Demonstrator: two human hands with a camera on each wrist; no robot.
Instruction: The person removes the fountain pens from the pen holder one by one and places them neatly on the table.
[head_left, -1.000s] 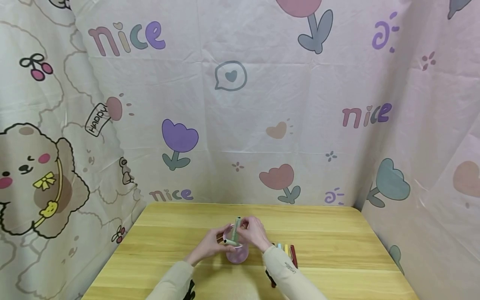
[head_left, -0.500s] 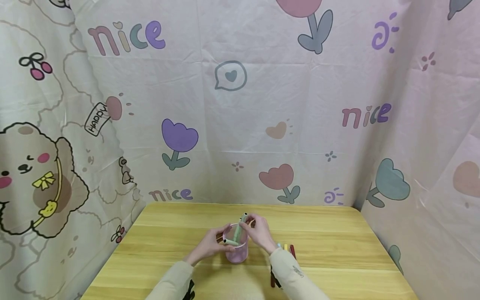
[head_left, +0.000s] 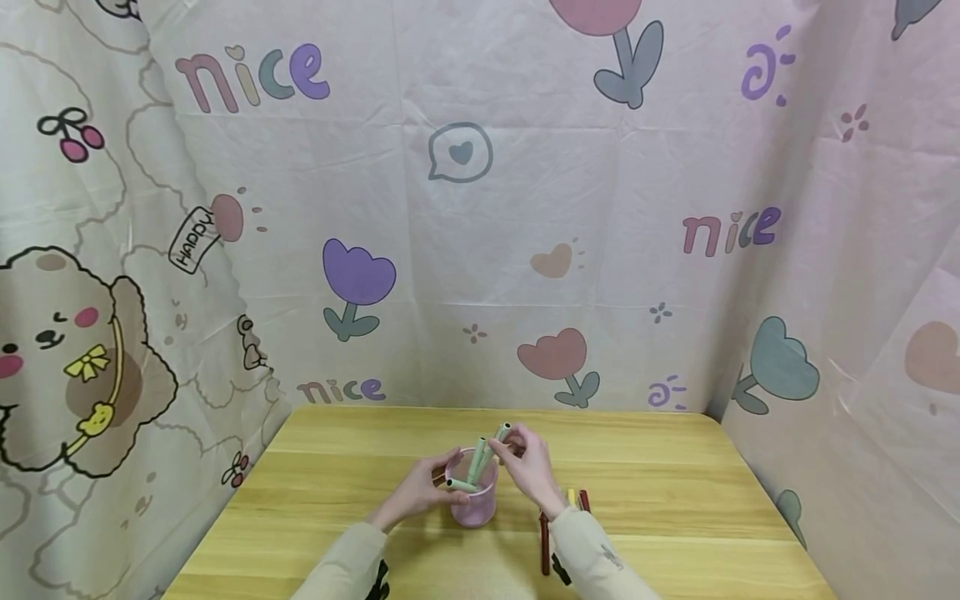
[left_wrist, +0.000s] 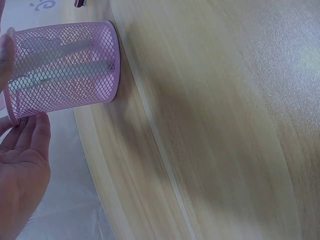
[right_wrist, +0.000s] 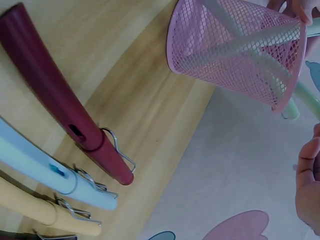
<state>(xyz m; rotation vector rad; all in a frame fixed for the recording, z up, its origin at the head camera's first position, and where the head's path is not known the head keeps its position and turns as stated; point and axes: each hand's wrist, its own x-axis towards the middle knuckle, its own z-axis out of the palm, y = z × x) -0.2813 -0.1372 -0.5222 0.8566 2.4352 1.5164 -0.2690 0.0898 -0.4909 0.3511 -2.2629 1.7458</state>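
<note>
A pink mesh pen holder [head_left: 474, 510] stands upright on the table, with several light green pens inside it. My left hand [head_left: 423, 486] holds it at the rim from the left, fingers and thumb on either side. Over the opening, my right hand [head_left: 531, 467] pinches the upper end of one green pen [head_left: 503, 432], which slants to the right with its lower part still in the holder. Another green pen [head_left: 477, 457] leans beside it, and a third green pen [head_left: 460, 483] rests low across the rim near my left thumb.
Right of the holder lie loose pens with metal clips: a dark red pen [right_wrist: 55, 85], a light blue pen [right_wrist: 55, 175] and a yellow pen [right_wrist: 30, 200]. Part of another dark pen [right_wrist: 50, 236] shows below them. A printed cloth [head_left: 465, 250] hangs behind the wooden table [head_left: 337, 442].
My right hand has moved to the right, tilting the pinched green pen away from the one beside it. My left hand and the holder have stayed in place.
</note>
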